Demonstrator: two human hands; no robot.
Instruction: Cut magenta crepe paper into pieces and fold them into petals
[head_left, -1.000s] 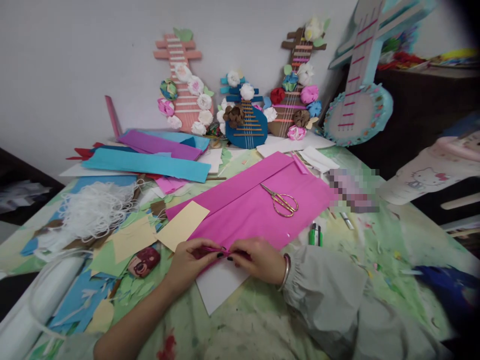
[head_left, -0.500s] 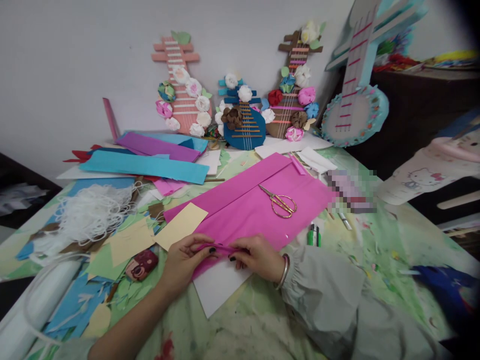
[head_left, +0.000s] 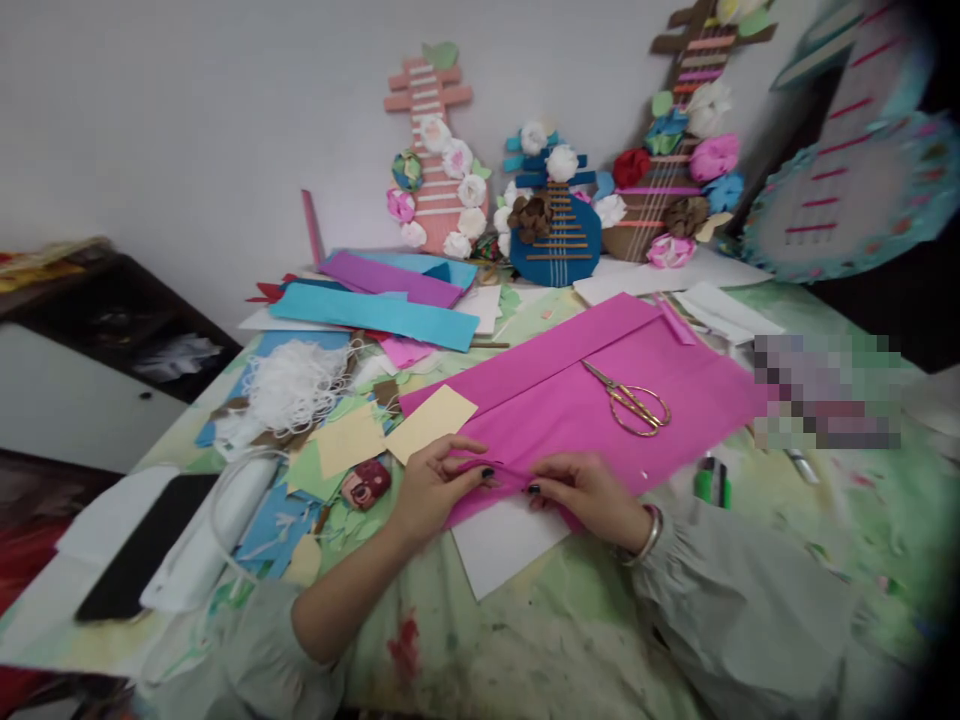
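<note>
My left hand pinches one end of a narrow pink paper strip between thumb and fingers. At the strip's other end, the thumb and forefinger of my right hand are closed on it. The strip spans a short gap just above the near edge of a large pink crepe-like sheet. Gold-handled scissors lie on that sheet, beyond my right hand. A white sheet sticks out under the pink one, below my hands. A pale yellow paper piece rests just beyond my left hand.
Tangled white cord, a dark red case and paper scraps lie to the left. Folded blue paper is behind. A green lighter-like object sits right. Flower-decorated paper lutes stand against the wall.
The view has turned left, so everything sits farther right and a black flat object shows at left. My hands have drawn slightly apart, both still holding the pink strip.
</note>
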